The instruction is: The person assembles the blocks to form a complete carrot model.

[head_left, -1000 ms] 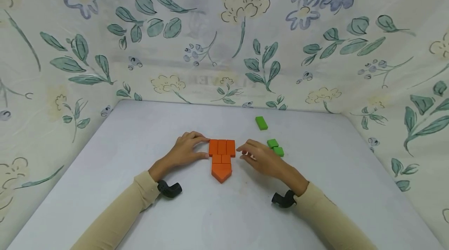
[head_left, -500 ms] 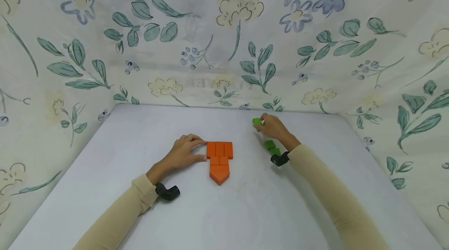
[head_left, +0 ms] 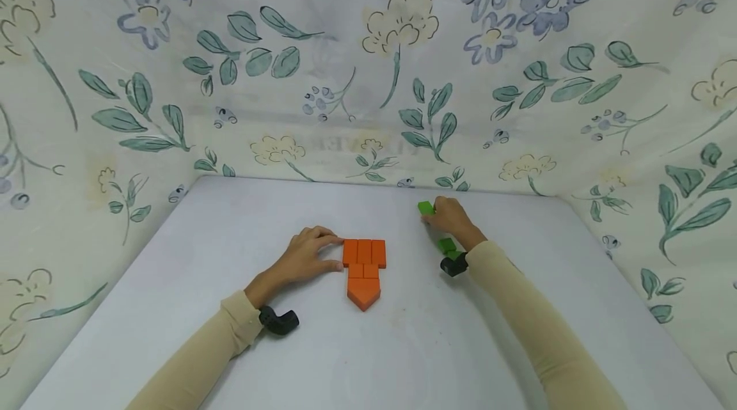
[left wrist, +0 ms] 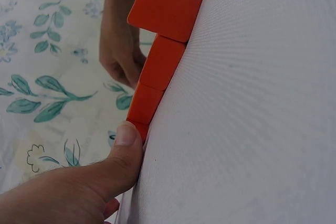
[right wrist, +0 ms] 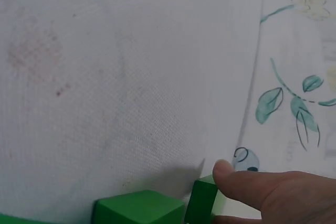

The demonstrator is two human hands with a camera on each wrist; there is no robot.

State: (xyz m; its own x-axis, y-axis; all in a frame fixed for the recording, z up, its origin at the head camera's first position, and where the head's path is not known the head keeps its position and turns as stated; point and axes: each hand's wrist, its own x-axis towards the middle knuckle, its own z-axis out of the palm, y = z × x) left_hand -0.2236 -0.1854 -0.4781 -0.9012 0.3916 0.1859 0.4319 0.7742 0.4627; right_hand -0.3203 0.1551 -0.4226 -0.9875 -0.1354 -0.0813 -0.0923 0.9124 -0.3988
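In the head view my left hand (head_left: 305, 258) rests at the left side of a flat group of orange blocks (head_left: 364, 253). Its thumb and index fingertip touch the leftmost block's corners; the left wrist view shows the thumb (left wrist: 126, 135) against an orange block (left wrist: 147, 103). My right hand (head_left: 455, 217), at the back right, pinches a green block (head_left: 425, 208). In the right wrist view the thumb lies on this green block (right wrist: 202, 200), and the other fingers are mostly hidden. Two smaller green blocks (head_left: 446, 245) lie below that hand, partly covered by the wrist camera.
An orange block with a pointed end (head_left: 364, 295) forms the near tip of the group. White cloth covers the table (head_left: 368, 359). A flowered curtain (head_left: 345, 77) rises behind and at both sides. Black cameras (head_left: 279, 322) sit on both wrists.
My right hand has moved from beside the orange blocks to the back right and taken hold of the far green block. The left hand has stayed by the orange group.
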